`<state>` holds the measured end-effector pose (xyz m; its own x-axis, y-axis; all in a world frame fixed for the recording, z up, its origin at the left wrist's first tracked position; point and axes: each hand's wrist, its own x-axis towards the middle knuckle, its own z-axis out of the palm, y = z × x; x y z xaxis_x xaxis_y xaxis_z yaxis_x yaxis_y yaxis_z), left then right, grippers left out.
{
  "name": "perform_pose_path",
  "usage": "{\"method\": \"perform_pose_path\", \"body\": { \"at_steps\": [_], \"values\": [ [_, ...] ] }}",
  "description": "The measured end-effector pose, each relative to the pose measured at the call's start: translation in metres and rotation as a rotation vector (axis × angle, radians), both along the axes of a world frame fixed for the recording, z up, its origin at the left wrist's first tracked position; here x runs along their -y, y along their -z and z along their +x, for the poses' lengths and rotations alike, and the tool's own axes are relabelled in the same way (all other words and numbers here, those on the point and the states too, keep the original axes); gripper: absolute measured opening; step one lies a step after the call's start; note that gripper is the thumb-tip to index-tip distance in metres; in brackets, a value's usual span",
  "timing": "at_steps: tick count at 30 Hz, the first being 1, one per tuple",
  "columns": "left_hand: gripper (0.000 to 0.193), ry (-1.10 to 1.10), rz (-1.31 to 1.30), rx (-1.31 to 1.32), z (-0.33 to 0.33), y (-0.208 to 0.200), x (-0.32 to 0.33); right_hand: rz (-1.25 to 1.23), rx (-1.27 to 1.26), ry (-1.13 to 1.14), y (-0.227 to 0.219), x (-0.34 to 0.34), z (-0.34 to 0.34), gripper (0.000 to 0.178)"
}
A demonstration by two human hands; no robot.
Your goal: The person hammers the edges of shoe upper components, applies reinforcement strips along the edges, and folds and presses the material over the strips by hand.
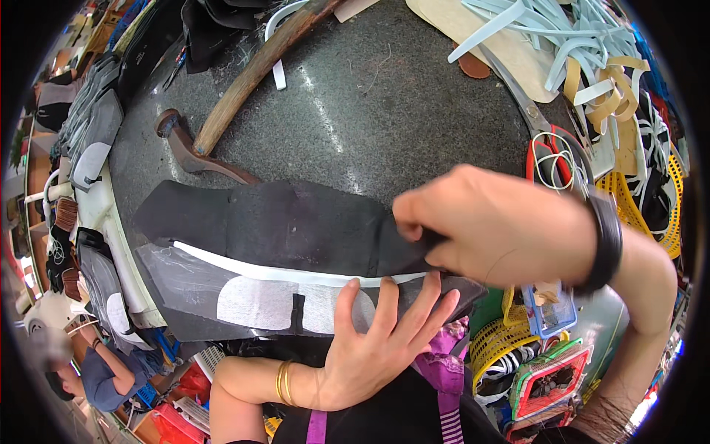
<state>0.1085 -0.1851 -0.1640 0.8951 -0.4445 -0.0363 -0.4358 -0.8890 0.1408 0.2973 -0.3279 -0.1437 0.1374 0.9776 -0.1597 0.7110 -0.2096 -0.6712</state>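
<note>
A long piece of black material [296,226], perhaps a shoe upper, is spread across the near part of the dark worktop. A narrow white strip [266,274] runs along it, and two pale grey patches [255,302] lie just below the strip. My left hand [377,340] rests with fingers spread, its fingertips on the near side of the strip toward its right end. Above it, my right hand [481,226] is curled, its thumb and forefinger closed on the black material's right end. Motion blurs the right hand slightly.
Beyond the material lies a wooden-handled hammer [259,81]. Red-handled scissors [551,148] and a heap of pale blue strips [555,37] are at the right. Yellow baskets [492,344] stand below the right edge. At far left, a person [111,370] sits beyond stacked pieces.
</note>
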Motion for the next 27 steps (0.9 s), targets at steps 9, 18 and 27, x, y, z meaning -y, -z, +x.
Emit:
{"method": "perform_pose_path", "body": {
  "at_steps": [9,18,27],
  "values": [
    [0.026,0.157,-0.013,0.045,-0.004,0.000,-0.030,0.132,0.266,0.330,-0.009,0.011,-0.084,0.023],
    [0.036,0.467,0.069,-0.138,0.034,-0.044,-0.145,0.187,0.339,-0.114,0.003,0.018,-0.076,0.016],
    [0.048,0.393,0.157,-0.311,0.013,-0.070,-0.115,0.193,0.117,0.065,0.002,-0.024,-0.076,0.020]
  ]
}}
